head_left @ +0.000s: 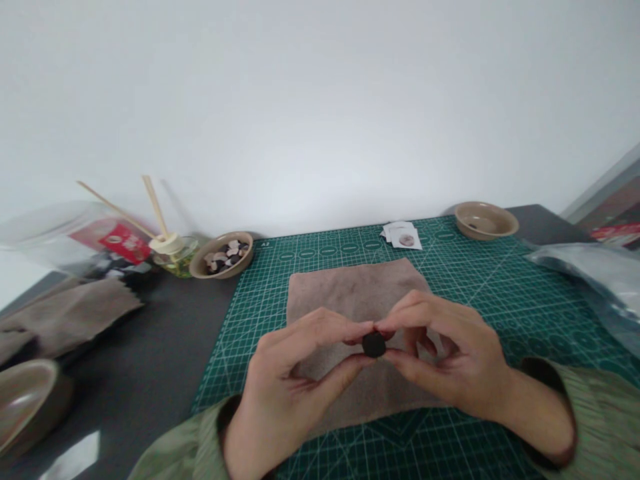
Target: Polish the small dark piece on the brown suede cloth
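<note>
A small round black piece (374, 345), like a dark disc or pebble, is pinched between the fingertips of both hands. My left hand (300, 373) grips it from the left with thumb and fingers. From the right, my right hand (445, 347) holds it the same way, its lower fingers curled. Both hands are above a brownish-pink cloth (350, 290), which lies on a green cutting mat (265, 320). Whether the piece is a stone or something else I cannot tell.
A bowl of black and pale pieces (225, 257) stands at the back left, near a reed diffuser (173, 253). At the back right are white cards (404, 236) and a brown bowl (485, 223). A clear plastic bag (595, 267) lies right; another bowl (30, 400) sits front left.
</note>
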Demonstrator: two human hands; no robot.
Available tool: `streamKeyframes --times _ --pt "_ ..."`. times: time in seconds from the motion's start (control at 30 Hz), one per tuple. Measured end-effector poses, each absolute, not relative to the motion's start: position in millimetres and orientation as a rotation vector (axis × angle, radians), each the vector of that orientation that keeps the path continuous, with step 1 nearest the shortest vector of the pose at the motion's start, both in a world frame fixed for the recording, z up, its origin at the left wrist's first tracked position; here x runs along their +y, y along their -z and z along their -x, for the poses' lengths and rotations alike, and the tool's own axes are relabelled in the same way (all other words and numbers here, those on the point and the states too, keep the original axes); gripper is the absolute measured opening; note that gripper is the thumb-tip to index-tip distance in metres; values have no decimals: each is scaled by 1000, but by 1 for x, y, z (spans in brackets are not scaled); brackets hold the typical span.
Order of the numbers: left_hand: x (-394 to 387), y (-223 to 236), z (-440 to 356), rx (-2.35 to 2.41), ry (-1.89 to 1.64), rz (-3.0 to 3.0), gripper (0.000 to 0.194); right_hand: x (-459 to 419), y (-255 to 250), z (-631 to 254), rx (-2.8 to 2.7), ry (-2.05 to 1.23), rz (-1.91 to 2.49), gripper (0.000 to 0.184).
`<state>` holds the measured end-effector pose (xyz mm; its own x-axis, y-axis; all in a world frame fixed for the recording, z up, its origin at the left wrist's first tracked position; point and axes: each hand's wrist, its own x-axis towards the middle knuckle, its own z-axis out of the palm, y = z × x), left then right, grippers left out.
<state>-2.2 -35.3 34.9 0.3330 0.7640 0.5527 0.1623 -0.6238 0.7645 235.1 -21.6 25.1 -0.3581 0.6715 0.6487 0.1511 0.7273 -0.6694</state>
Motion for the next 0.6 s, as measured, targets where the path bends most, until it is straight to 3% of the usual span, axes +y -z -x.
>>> streamKeyframes --times 0.6 --pt "-35 -30 3 825 -1349 -1976 35 -22 -24 -235 -1874 -607 655 28"
